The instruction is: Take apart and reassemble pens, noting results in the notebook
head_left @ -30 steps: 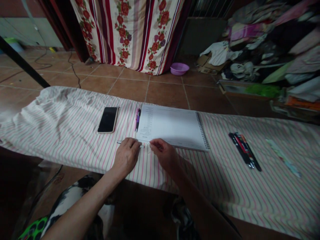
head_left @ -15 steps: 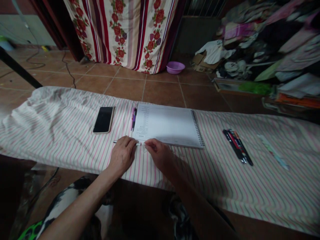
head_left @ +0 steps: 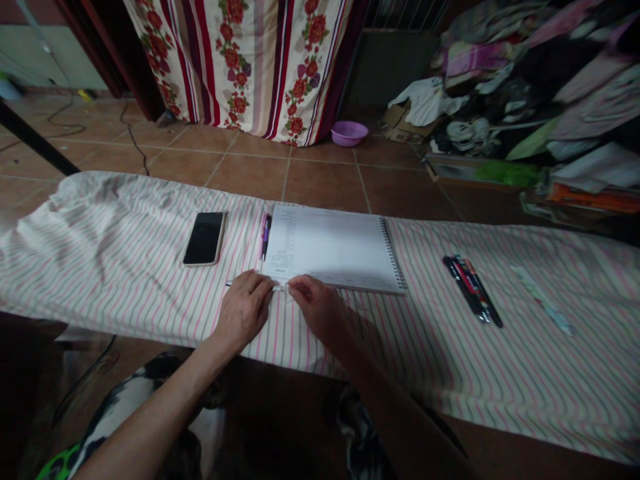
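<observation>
My left hand (head_left: pixel 243 303) lies closed over a slim pen (head_left: pixel 278 288). The dark tip of the pen pokes out left of the hand, and its pale, clear-looking end shows on the right. Its middle is hidden under my fingers. My right hand (head_left: pixel 316 303) is pinched at that pale end; what sits between the fingertips is too small to tell. Just behind both hands lies an open spiral notebook (head_left: pixel 340 250) with its coil on the right. Along its left edge rest a purple-black pen (head_left: pixel 267 237) and a pink pen (head_left: pixel 261 235).
A phone (head_left: pixel 204 239) lies to the left on the striped cloth (head_left: pixel 125 267). To the right are several pens in clear wrapping (head_left: pixel 473 289) and a pale slim packet (head_left: pixel 543 299). Beyond, on the tiled floor, stand a purple basin (head_left: pixel 349 133) and piled clothes (head_left: pixel 500 73).
The view has shifted very slightly. Both hands keep nearly the same place at the pen, with the right fingertips still at its pale end.
</observation>
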Demonstrator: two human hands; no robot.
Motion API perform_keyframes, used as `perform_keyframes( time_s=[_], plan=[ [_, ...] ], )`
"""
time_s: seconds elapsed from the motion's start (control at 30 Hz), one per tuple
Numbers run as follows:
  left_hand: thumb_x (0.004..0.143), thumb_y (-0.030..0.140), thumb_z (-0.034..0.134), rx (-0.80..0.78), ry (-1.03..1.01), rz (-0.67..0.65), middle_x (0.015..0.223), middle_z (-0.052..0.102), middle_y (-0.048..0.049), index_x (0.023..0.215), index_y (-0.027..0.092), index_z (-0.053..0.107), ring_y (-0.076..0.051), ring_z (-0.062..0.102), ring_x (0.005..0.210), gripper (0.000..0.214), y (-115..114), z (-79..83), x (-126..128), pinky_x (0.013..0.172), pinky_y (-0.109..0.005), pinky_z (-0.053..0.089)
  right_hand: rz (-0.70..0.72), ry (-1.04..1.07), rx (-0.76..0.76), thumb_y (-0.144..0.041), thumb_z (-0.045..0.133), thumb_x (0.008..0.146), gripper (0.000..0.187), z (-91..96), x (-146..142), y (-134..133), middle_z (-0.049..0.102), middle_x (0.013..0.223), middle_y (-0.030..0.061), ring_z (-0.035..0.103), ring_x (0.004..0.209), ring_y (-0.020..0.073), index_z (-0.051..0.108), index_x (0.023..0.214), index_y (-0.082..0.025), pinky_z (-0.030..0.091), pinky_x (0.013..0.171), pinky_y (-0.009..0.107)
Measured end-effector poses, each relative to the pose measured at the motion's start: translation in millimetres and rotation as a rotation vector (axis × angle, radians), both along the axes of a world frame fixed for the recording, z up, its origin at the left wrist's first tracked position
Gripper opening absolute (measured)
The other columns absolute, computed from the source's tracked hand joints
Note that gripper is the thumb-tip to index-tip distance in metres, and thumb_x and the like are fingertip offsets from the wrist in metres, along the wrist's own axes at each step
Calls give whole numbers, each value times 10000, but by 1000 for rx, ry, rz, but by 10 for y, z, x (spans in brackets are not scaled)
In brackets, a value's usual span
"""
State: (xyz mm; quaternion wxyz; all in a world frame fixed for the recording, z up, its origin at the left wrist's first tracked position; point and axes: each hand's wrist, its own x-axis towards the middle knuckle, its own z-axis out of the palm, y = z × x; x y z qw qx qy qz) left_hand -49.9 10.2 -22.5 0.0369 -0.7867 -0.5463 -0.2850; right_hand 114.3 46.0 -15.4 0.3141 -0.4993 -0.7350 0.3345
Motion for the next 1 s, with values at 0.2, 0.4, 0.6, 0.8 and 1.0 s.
perform_keyframes(
  time_s=[0.2,0.4,0.6,0.8,1.0],
  plan=[
    [831,148,478,-16,-7,-21,913,631,-81,990,164,589,-213,563,897,195,7,-2,-14,918,-444,449,-3,5,11,-220,530,801,92,12,4,-2,686,784,25,636,724,166,620,810,-203,471,685,280],
    [836,149,470,-17,-28,-29,922,628,-77,997,177,581,-213,563,904,197,4,-8,-15,909,-449,451,3,13,23,-215,533,801,87,0,8,3,680,774,16,630,718,161,620,807,-209,463,681,271],
    [841,151,474,-50,-41,-47,944,626,-76,1017,172,578,-208,554,923,206,7,-16,-9,941,-441,428,24,46,28,-206,551,793,70,-7,-4,-3,678,758,9,628,706,155,621,788,-212,462,675,264],
    [853,166,459,-74,-116,-82,937,614,-85,1014,172,572,-209,557,921,197,14,-14,-2,851,-402,479,10,88,-43,-232,575,771,60,-31,-21,-8,686,744,3,639,695,159,630,792,-223,479,663,274],
    [872,166,417,-153,-206,-100,916,603,-85,996,161,580,-184,573,878,205,12,36,-6,792,-340,495,17,282,-226,-202,567,745,105,-105,-37,14,681,680,-3,645,620,146,642,818,-202,515,602,265]
  ],
)
